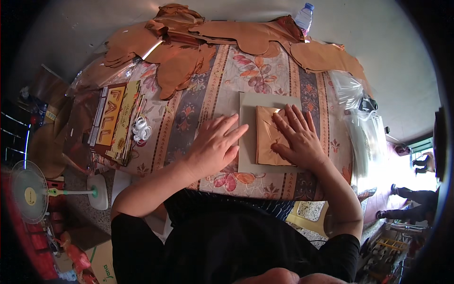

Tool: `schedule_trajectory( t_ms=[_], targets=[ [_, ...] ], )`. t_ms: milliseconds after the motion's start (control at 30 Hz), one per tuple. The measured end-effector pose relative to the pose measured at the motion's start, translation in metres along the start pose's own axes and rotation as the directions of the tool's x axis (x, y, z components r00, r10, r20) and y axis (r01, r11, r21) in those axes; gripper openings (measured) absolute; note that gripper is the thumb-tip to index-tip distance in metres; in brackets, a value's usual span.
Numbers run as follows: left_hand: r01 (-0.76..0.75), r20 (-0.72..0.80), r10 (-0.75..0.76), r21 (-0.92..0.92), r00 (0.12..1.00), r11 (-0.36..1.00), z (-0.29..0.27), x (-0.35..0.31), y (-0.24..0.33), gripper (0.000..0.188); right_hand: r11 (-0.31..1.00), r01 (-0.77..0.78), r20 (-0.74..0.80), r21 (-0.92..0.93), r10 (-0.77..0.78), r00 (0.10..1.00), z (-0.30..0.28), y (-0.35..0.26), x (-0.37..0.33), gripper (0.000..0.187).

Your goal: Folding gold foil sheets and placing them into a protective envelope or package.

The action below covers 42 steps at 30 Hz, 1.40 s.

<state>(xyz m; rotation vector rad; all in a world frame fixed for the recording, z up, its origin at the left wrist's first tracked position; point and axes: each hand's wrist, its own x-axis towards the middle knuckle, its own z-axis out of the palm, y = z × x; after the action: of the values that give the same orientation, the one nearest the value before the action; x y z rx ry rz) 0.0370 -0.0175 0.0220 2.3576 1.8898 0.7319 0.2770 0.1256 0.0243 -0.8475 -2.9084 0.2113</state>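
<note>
**Folded copper-coloured foil (265, 142) under a spread right hand (300, 139)**

The foil, a neat rectangle of smooth, shiny sheet with a few creases, lies on a flat grey card (247, 161) at the near middle of the bench (208, 97). The right hand rests across its right part, palm down, fingers fanned wide. The left hand (215, 144) is open too, fingers loosely parted at the card's left edge; whether it touches cannot be told.

A floral and striped cloth (227, 182) covers the bench. At left, a stack of flat packs (111, 123) carries large balloon-style letters on a yellow panel and smaller script beside them; white ribbon coils (142, 131) lie just to its right. Limp, wrinkled copper foil shapes (231, 32) with rounded lobes spread along the far edge, near a clear plastic bottle (304, 20) with a blue cap. Glossy transparent bags (363, 142) lie at right. On the floor at near left, a cardboard box (102, 260) bears green lettering.
</note>
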Motion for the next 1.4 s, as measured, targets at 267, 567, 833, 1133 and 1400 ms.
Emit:
schedule_trajectory(
  t_ms=[267,567,833,1133,1400],
  targets=[
    [-0.063,0.17,0.089,-0.15,0.981,0.987,-0.019,0.008,0.001,0.008,1.0,0.003,-0.016,-0.014,-0.003,1.0,0.005,0.003,0.0,0.076],
    [-0.177,0.291,0.226,-0.185,0.93,0.967,-0.026,0.012,-0.004,0.009,1.0,0.011,-0.027,-0.013,-0.011,1.0,0.004,0.003,0.0,0.076],
    [-0.178,0.283,0.225,-0.183,0.932,0.967,-0.011,0.019,0.005,0.007,1.0,0.009,-0.028,-0.004,-0.01,1.0,0.004,0.002,0.0,0.076],
    [-0.282,0.152,0.324,-0.242,0.934,0.928,0.0,0.032,-0.004,0.016,1.0,0.023,-0.03,-0.012,-0.024,0.999,0.004,0.004,-0.001,0.076],
    [-0.272,0.027,0.279,-0.155,0.96,0.95,0.016,0.053,-0.034,0.014,1.0,0.015,-0.016,-0.004,-0.015,1.0,0.003,0.002,0.001,0.076]
  ],
)
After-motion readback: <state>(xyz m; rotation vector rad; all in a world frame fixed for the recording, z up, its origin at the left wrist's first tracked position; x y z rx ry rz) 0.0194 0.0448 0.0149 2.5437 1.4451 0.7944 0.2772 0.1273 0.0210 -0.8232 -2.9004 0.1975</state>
